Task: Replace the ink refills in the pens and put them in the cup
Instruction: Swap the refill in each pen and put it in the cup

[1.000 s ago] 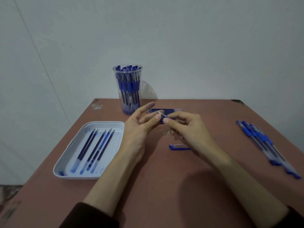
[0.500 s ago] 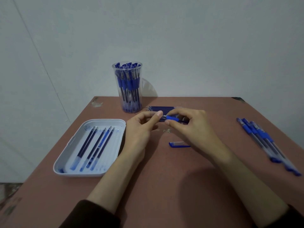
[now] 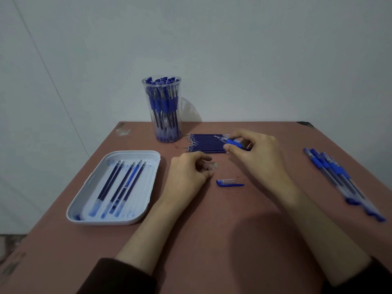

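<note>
Tabletop (image 3: 212, 240): one, reddish-brown, matte, flat.

Tray (image 3: 148, 154): one, white plastic, a rounded rectangle with a raised rim, ink-smeared inside. Sat at far left. Held five used refills (image 3: 125, 185), thin dark-blue tubes lying roughly parallel.

Cup (image 3: 162, 115): one, clear plastic, tall and slightly tapered. Stood upright at the back edge, packed with blue-gripped pens; count not legible.

Left hand (image 3: 186, 177): rested on the tabletop, fingers curled inward beside one small clear piece (image 3: 213, 165); could not tell whether pinched or merely touched.

New refills (image 3: 203, 144): one flat row of dark-blue tubes, side by side, metal tips leftward, near the cup; more than ten, exact count unclear.

Pen cap (image 3: 229, 183): one, blue with a clear body and a clip. Lay alone between the hands.

Right hand (image 3: 261, 153): gripped one pen (image 3: 232, 142) by its blue rubber sleeve, clear pointed tip leftward, above the refill row.

Loose pens (image 3: 339, 179): about four, clear barrels, blue grips and caps, blurred. Lay bundled at far right.
</note>
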